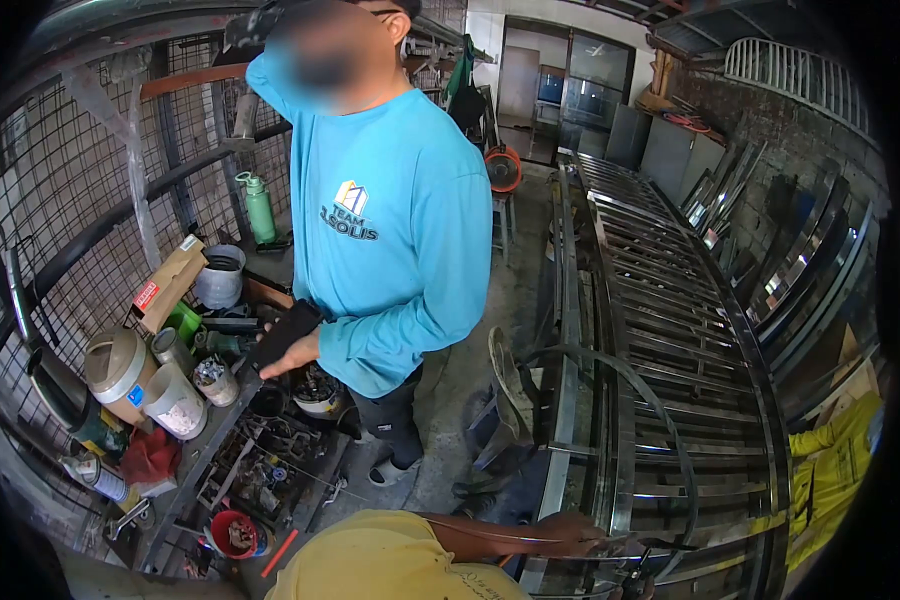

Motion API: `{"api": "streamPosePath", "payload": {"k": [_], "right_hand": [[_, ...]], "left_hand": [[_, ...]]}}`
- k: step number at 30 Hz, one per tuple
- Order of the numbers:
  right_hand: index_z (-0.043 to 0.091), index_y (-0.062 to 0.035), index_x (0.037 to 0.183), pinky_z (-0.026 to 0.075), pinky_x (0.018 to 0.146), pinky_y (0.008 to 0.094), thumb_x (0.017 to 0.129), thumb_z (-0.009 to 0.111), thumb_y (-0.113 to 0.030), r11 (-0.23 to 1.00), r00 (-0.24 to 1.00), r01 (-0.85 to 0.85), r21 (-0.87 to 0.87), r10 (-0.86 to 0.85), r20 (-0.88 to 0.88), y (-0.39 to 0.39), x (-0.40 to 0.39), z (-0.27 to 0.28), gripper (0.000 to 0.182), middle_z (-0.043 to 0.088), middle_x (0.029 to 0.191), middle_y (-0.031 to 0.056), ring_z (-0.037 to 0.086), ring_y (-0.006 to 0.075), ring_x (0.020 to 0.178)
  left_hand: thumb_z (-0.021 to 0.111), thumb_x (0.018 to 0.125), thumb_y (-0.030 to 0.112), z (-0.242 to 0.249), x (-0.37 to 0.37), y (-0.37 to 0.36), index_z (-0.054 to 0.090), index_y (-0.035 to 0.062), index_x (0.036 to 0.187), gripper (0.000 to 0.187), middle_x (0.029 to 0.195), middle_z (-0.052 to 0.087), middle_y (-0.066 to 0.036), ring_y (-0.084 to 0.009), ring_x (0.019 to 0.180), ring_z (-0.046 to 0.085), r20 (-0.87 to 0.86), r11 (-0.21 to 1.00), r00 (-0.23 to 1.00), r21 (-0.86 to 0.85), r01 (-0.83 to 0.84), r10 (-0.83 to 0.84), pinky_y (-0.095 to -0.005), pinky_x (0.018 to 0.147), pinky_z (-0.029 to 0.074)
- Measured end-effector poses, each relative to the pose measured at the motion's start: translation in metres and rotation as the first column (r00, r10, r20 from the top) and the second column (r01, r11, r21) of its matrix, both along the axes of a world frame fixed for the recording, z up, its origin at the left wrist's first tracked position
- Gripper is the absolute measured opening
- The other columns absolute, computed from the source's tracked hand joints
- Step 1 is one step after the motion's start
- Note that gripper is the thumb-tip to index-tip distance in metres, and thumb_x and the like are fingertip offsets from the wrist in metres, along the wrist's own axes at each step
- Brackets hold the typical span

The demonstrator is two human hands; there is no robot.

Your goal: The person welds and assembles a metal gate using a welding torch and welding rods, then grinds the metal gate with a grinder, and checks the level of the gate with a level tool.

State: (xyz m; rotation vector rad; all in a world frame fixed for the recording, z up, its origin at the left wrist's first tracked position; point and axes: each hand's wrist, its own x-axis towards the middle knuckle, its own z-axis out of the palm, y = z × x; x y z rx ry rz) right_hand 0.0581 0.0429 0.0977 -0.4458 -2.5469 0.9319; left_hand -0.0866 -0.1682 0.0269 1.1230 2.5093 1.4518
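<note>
My left hand reaches out from my yellow sleeve at the bottom, over the near end of a shiny metal railing frame. Its fingers look curled together by a thin rod or wire; what they grip is too small to name. Part of my right hand shows at the lower edge, dark, its fingers hidden. Just beyond my hands is a small black tool or clamp. A dark cable arches over the railing bars and comes down near it.
A person in a blue shirt stands ahead, holding a dark flat object. Left are a beige water jug, buckets, a green bottle and a tool-filled rack. Yellow cloth lies right; an orange reel stands behind.
</note>
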Motion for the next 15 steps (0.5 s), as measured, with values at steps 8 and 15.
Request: {"api": "streamPosePath", "payload": {"k": [8, 15], "right_hand": [[0.051, -0.0074, 0.148, 0.053, 0.095, 0.0469, 0.098, 0.071, -0.030, 0.996, 0.998, 0.049, 0.070, -0.052, 0.038, -0.003, 0.001, 0.004, 0.059, 0.066, 0.131, 0.0265, 0.066, 0.0437, 0.114], [0.052, -0.0049, 0.146, 0.053, 0.094, 0.0486, 0.098, 0.071, -0.032, 1.000, 1.000, 0.004, 0.005, -0.004, 0.009, -0.010, 0.001, 0.019, 0.059, 0.064, 0.131, 0.0285, 0.065, 0.0456, 0.114]], "left_hand": [[0.046, 0.104, 0.045, -0.003, -0.001, 0.000, 0.066, 0.0096, 0.125, 0.046, 0.090, 0.060, -0.016, -0.0378, 0.088, 0.060, -0.014, 0.999, 1.000, -0.047, 0.003, -0.003, -0.0497, 0.079, 0.045], [0.046, 0.105, 0.042, -0.005, -0.002, 0.000, 0.067, 0.0093, 0.126, 0.044, 0.091, 0.061, -0.017, -0.0379, 0.088, 0.060, -0.033, 0.999, 0.999, -0.053, -0.003, 0.002, -0.0501, 0.080, 0.046]]}}
